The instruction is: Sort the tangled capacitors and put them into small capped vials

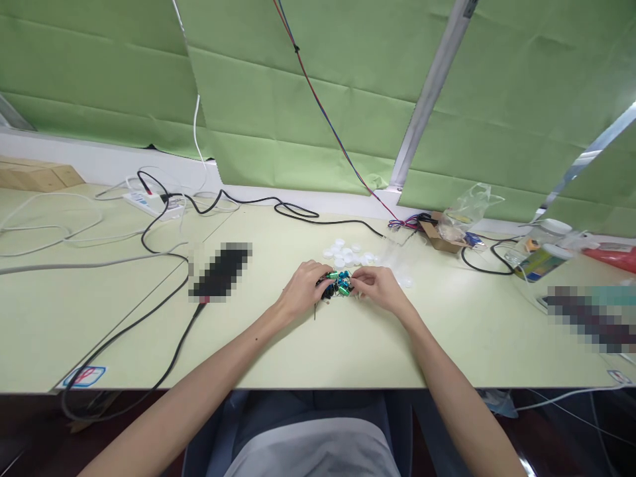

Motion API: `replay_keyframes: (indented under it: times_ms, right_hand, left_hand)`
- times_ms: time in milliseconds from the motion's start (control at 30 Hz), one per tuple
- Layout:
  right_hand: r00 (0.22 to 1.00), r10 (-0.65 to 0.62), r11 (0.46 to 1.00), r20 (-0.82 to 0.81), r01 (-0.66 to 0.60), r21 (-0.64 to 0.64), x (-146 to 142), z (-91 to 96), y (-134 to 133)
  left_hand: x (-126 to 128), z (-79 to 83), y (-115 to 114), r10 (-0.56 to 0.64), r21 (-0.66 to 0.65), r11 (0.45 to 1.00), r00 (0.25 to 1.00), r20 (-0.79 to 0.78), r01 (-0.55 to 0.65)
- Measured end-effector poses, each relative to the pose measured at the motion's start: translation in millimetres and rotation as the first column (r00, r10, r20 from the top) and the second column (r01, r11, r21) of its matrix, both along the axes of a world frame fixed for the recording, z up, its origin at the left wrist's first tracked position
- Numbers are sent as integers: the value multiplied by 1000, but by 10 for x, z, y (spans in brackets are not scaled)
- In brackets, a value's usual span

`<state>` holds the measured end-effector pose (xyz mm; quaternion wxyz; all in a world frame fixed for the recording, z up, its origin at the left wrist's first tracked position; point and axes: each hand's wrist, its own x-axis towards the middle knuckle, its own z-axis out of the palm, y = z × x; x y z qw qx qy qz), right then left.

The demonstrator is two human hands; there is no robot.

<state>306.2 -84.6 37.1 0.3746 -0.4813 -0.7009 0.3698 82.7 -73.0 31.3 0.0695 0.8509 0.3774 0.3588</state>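
A small heap of blue, green and black parts (343, 283), some shiny and some with thin wire-like leads, lies on the pale table between my hands. They look like electronic components. My left hand (304, 290) curls over the left side of the heap, thumb and fingers closed by the dark pieces. From the right, my right hand (380, 286) touches the heap with thumb and fingers pinched together. What either hand grips is too small to make out. Just behind the heap lie several white round caps (340, 254), loosely spread.
A pixelated dark object (222, 271) with a black cable lies to the left. Behind it are a white power strip (154, 202) and wooden blocks (40, 173). On the right stand a cardboard box (441, 237), a plastic bag (467, 211) and a labelled container (544, 262).
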Motion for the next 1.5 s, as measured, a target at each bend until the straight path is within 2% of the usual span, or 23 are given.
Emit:
replay_keyframes:
  times_ms: [133, 267, 800, 1200, 1500]
  right_hand:
    - [976, 1, 1000, -219, 2, 12, -59, 6, -5]
    - [952, 17, 1000, -305, -19, -5, -95, 32, -27]
    - [972, 48, 999, -232, -44, 23, -120, 82, -65]
    - [976, 44, 998, -214, -33, 54, -107, 22, -36]
    - [991, 39, 983, -125, -15, 186, -94, -2, -29]
  left_hand:
    - [2, 11, -10, -14, 6, 1000, 1000, 22, 14]
    - [7, 27, -24, -29, 13, 1000, 999, 44, 29]
    - [4, 24, -27, -80, 30, 996, 996, 50, 78]
    - [4, 27, -33, -97, 38, 995, 994, 42, 95]
    - [0, 17, -35, -98, 57, 994, 995, 17, 96]
